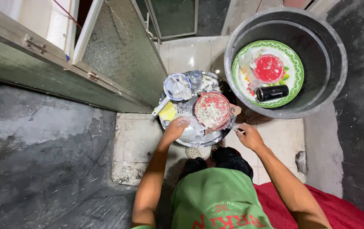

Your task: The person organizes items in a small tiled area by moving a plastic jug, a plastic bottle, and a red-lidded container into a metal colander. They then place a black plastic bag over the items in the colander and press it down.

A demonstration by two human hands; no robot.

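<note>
Left hand (pixel 176 128) touches one metal tray (pixel 222 138); one red bowl (pixel 212 110) on it.

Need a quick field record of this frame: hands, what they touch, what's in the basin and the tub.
setting: tiled floor beside a metal door
left hand: reaching into the round metal basin, on the soapy dishes
right hand: at the basin's right rim, apparently pinching something small; cannot tell what
basin contents: red bowl with foam, blue-rimmed bowl, clear glass, yellow sponge
grey tub: holds green-rimmed plate, red lid, black can
</note>
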